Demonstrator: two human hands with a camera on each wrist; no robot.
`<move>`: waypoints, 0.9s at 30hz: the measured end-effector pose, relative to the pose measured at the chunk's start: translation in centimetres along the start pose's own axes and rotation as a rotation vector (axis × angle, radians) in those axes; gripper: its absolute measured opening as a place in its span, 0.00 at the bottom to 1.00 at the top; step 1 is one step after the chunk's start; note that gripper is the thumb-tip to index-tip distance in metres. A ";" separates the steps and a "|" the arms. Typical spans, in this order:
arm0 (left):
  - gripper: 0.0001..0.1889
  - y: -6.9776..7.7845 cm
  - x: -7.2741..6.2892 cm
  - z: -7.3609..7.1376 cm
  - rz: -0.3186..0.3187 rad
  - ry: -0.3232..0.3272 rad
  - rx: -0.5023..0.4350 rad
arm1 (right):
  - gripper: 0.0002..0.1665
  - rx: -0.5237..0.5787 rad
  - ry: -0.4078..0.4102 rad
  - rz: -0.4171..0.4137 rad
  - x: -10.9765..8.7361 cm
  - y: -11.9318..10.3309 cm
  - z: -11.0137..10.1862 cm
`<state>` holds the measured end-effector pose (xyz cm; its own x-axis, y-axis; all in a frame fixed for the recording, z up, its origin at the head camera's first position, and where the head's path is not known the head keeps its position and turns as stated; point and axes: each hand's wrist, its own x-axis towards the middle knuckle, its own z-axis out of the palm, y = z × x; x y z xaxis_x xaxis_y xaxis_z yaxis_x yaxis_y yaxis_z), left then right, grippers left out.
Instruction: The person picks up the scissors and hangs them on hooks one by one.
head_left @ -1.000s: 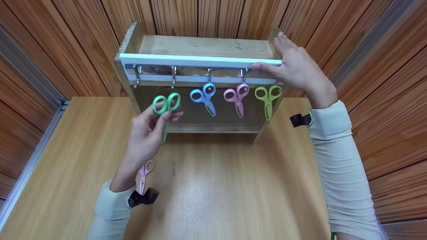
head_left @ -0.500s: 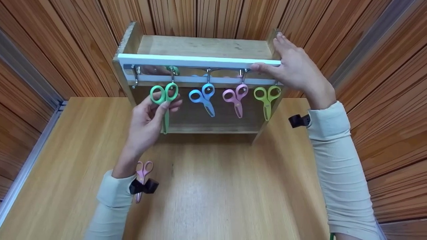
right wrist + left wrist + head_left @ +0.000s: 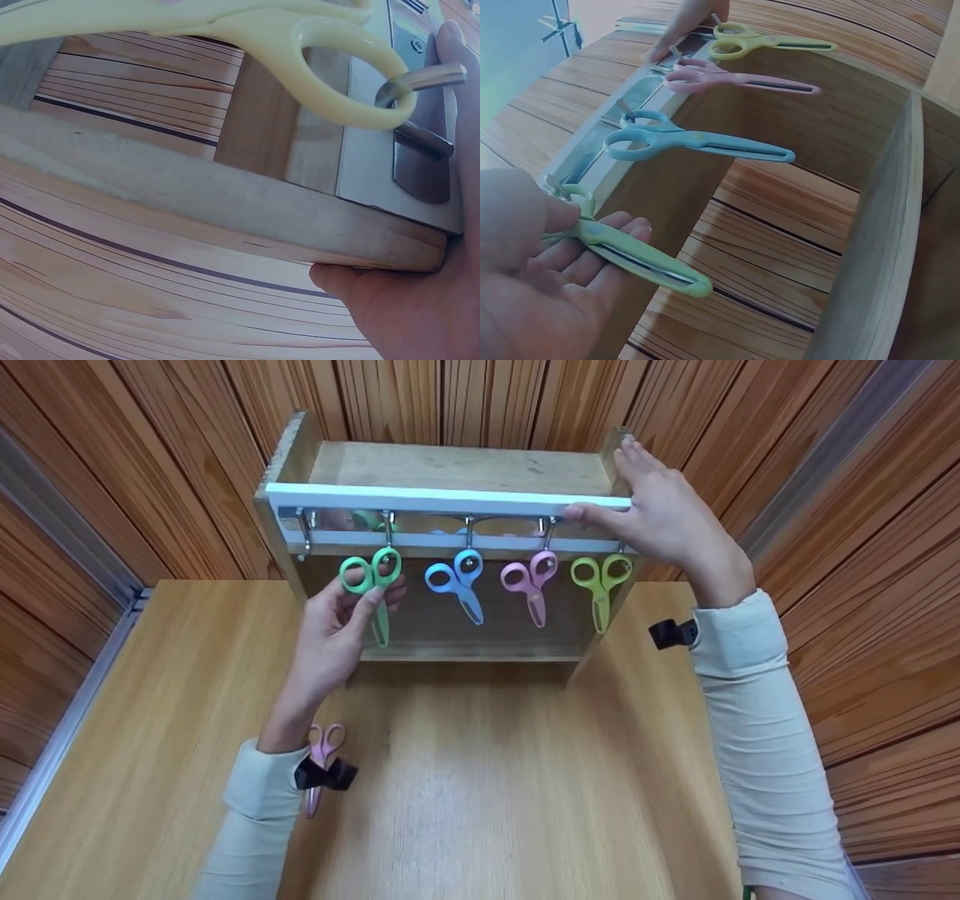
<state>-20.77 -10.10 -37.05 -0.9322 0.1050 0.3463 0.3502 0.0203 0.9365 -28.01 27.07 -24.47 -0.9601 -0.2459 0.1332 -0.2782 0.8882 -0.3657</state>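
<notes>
My left hand [image 3: 330, 637] pinches green scissors [image 3: 381, 619] between thumb and fingers. Their right finger loop sits at the second hook from the left, and the hook tip shows inside the loop. In the left wrist view, the green blades [image 3: 645, 259] point away from the hand. Blue scissors [image 3: 469, 596], pink scissors [image 3: 535, 600] and yellow-green scissors [image 3: 601, 604] hang by one loop each from hooks to the right. My right hand [image 3: 671, 514] rests on the right end of the wooden rack [image 3: 465, 465], thumb on the white hook rail [image 3: 450, 499], fingers fairly straight along the side panel.
Another pair of pink scissors [image 3: 324, 746] lies on the wooden table [image 3: 480, 810], partly covered by the left wrist camera [image 3: 330, 775]. The leftmost hook [image 3: 304, 536] bears nothing. Wood-panelled walls [image 3: 892, 660] stand behind and beside the rack.
My left hand has raised the green scissors to the second hook, and their loop now sits at it. Their blades have swung slightly right. My right hand stays on the rack.
</notes>
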 end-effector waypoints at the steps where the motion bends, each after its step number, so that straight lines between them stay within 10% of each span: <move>1: 0.17 -0.1 0.0 0.0 -0.009 -0.003 0.006 | 0.71 0.001 0.001 -0.002 0.0 0.0 0.0; 27: 0.15 -1.6 -4.5 -1.2 -0.197 0.012 0.254 | 0.72 -0.078 0.030 0.026 -0.1 0.2 0.0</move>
<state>-17.23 -11.84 -40.02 -0.9848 0.0625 0.1619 0.1731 0.2865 0.9423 -28.02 27.29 -24.54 -0.9654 -0.2115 0.1522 -0.2488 0.9221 -0.2964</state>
